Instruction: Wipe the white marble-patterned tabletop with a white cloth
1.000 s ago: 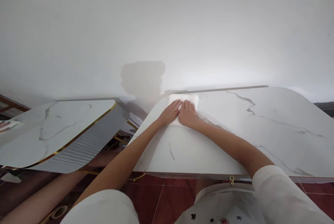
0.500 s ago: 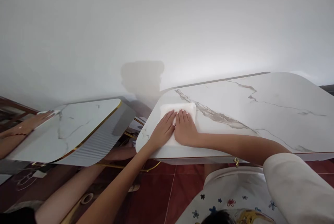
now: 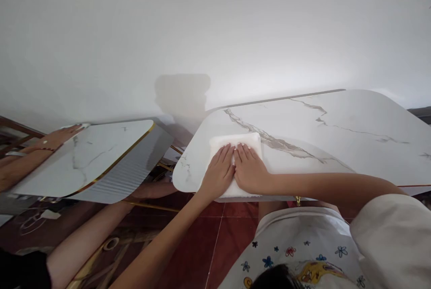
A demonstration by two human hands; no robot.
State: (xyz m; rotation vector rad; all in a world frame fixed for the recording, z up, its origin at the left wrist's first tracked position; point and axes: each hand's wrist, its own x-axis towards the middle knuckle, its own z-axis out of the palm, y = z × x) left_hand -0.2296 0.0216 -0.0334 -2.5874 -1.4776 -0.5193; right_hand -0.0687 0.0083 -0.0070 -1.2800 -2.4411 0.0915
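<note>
A folded white cloth (image 3: 255,146) lies on the marble-patterned white tabletop (image 3: 336,138), near its rounded left end. Both of my hands press on the cloth side by side, their fingertips pointing toward the wall. My left hand (image 3: 220,170) rests flat with fingers stretched out. Beside it, my right hand (image 3: 251,168) is likewise flat, its thumb side close to the left hand. The cloth's lower part reaches the front edge of the tabletop. Its middle is hidden under my palms.
To the left stands a second marble-patterned cabinet (image 3: 101,150) with gold trim, where another person's hand (image 3: 63,136) rests on a white cloth. A roll of tape (image 3: 111,243) is below. The wall (image 3: 235,33) runs behind both tops.
My hands and the cloth have slid a little to the right and toward the front edge. The other person's hand has moved toward the wall on the left cabinet.
</note>
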